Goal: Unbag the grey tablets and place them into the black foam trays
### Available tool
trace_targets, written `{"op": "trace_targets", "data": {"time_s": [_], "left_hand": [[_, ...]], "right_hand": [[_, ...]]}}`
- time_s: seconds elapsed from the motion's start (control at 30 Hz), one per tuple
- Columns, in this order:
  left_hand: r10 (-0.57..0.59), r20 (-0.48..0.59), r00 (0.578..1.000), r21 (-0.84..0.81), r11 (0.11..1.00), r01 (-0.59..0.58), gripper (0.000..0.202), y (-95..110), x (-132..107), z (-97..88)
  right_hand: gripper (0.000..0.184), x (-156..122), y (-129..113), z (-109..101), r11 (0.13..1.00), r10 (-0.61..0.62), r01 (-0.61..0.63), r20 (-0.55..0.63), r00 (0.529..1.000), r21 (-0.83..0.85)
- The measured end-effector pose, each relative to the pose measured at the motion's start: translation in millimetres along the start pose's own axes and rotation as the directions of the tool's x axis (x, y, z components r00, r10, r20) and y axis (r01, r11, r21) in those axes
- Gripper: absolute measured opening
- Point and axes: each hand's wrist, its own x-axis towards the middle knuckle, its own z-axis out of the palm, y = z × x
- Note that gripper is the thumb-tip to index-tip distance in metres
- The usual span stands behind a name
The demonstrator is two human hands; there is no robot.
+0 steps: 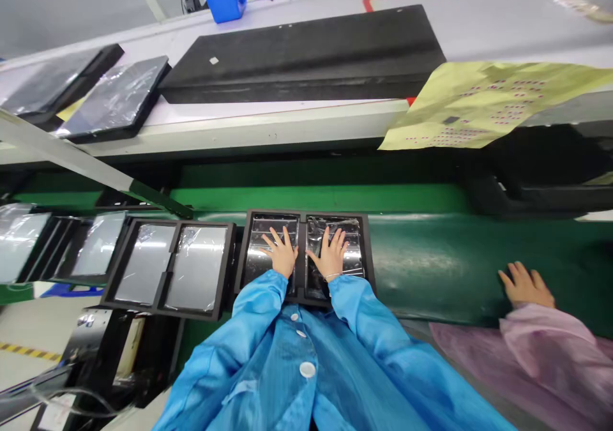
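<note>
In front of me a black foam tray with two compartments rests on the green conveyor belt. Each compartment holds a dark, glossy panel in clear film. My left hand lies spread on the left panel. On the right panel my right hand is pressed flat, fingers apart. Neither hand grasps anything. Just left stands a similar tray with two film-covered grey panels.
More trays with wrapped panels line the belt at left. A long black foam block lies on the shelf above, beside a blue bin. A yellow printed sheet overhangs the shelf. A co-worker's hand touches the belt at right.
</note>
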Motion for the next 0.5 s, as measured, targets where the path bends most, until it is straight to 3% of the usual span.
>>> {"op": "trace_targets", "data": {"time_s": [0.1,0.23,0.37,0.5], "left_hand": [[0.05,0.022,0.999,0.049,0.998,-0.051,0.076,-4.8,-0.6,-28.3],[0.138,0.02,0.99,0.065,0.988,-0.139,0.072,-24.9,-5.4,-80.3],[0.111,-0.066,0.992,0.079,0.991,-0.106,0.073,-71.0,-2.9,-124.3],[0.131,-0.166,0.977,0.055,0.991,-0.124,0.074,-126.3,12.5,-147.0]], "right_hand": [[0.116,2.1,6.3,-4.7,0.997,0.033,-0.033,0.0,0.999,-0.063],[0.132,4.3,4.7,-8.3,0.993,0.058,-0.055,0.032,0.998,-0.1],[0.133,5.1,-10.6,-10.5,0.994,0.087,-0.085,0.043,0.995,-0.065],[0.124,-6.8,-24.8,-31.5,0.997,0.073,-0.073,-0.001,0.997,0.036]]}}
